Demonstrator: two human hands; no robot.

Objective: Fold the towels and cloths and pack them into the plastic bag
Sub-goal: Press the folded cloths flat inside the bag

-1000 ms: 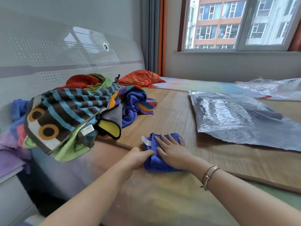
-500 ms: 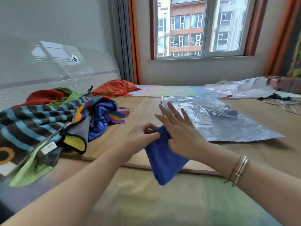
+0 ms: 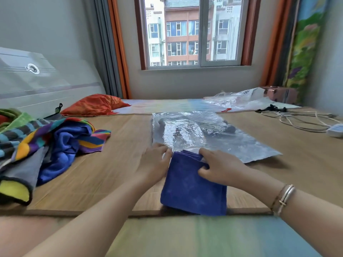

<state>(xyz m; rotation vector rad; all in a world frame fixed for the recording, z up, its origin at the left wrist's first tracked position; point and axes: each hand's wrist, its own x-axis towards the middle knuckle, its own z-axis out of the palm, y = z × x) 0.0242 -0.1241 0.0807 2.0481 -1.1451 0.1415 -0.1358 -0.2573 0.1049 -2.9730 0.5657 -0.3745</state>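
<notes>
A folded blue cloth (image 3: pixel 193 190) lies on the bamboo mat, its far edge at the near mouth of the clear plastic bag (image 3: pixel 194 134). My right hand (image 3: pixel 222 167) grips the cloth's far right corner, thumb on top. My left hand (image 3: pixel 155 162) sits just left of the cloth, its curled fingers at the bag's near edge; it seems to pinch the plastic. The bag lies flat with dark items inside. A heap of unfolded towels (image 3: pixel 46 141), striped, blue and grey with yellow, sits at the left.
An orange cloth (image 3: pixel 94 104) lies by the headboard at the back left. A second crumpled clear bag (image 3: pixel 239 99) is at the back right, with white cables (image 3: pixel 297 119) and a small white device (image 3: pixel 336 130) on the right. The mat's near edge (image 3: pixel 92 212) runs under my forearms.
The blue cloth was pressed flat near the mat's edge, then lifted, and now rests at the bag's mouth. Both hands moved forward and right with it; my view turned right.
</notes>
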